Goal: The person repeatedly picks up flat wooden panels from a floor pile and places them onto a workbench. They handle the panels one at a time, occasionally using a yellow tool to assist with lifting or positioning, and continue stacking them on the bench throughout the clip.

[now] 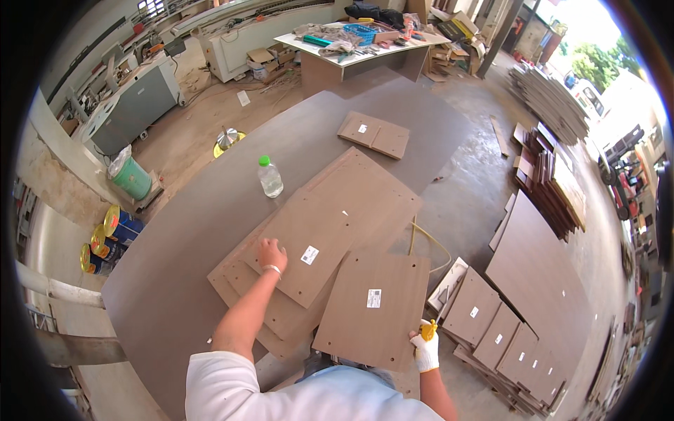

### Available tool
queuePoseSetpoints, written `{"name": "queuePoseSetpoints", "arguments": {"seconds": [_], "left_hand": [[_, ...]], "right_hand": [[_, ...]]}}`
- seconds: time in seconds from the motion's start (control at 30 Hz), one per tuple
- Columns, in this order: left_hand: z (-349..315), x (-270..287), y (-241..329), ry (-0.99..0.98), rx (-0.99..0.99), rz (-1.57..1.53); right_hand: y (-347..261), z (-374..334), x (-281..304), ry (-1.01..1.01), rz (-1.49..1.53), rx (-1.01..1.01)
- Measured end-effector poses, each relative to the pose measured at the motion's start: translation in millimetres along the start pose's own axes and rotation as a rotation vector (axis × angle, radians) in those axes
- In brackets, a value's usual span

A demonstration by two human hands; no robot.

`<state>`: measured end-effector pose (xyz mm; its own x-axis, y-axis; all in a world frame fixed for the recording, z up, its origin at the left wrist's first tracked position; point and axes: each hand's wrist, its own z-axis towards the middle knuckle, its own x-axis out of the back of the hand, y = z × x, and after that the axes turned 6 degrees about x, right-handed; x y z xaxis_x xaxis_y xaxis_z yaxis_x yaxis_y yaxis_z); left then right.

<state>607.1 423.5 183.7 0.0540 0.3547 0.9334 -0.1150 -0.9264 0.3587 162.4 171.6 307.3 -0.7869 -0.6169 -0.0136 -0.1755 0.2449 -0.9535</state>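
My left hand [272,255], bare with a white band at the wrist, rests with its fingers apart on the large brown panel [344,189]. That panel has a white label and small drilled holes, and lies on top of other panels stacked askew. My right hand [425,345], in a white and yellow work glove, grips the right edge of a smaller brown panel [344,309] close to my body. This smaller panel also bears a white label and has holes near its corners. My right thumb and part of the fingers are hidden by the glove's angle.
A wide brown work table [168,266] bears a clear bottle [271,184] with a green cap and two small panels [382,137]. At my right stand stacked labelled panels [472,309]. Paint cans [123,226] and a green bin [132,177] are at the left.
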Motion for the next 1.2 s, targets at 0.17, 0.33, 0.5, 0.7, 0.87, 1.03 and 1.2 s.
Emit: {"name": "queuePoseSetpoints", "arguments": {"seconds": [0.17,0.33,0.5,0.7,0.87,1.03,1.2], "left_hand": [[-195.5,-37.0,39.7,-0.682,0.169,-0.699],[-294.3,-15.7,78.1,-1.561,0.648,-1.816],[-312.9,15.1,35.0,-1.228,0.573,-1.753],[-386.6,74.3,-71.7,-0.437,0.593,-1.92],[-467.2,96.5,-146.6,0.225,0.855,-2.013],[-485.2,81.8,-210.3,0.727,0.876,-2.077],[-431.9,95.6,-287.8,1.019,0.979,-2.096]], "right_hand": [[-34.2,-33.6,46.3,0.08,0.008,0.053],[-82.6,-43.4,77.2,-0.06,0.012,0.073],[-64.7,9.0,86.2,-0.364,-0.171,-0.111],[-39.0,28.9,32.7,-0.833,-0.765,-0.127],[6.6,15.7,-4.0,-1.055,-1.137,-0.156],[37.3,38.2,-22.0,-0.81,-1.019,-0.258],[30.2,23.4,-67.2,-0.966,-0.969,-0.31]]}}
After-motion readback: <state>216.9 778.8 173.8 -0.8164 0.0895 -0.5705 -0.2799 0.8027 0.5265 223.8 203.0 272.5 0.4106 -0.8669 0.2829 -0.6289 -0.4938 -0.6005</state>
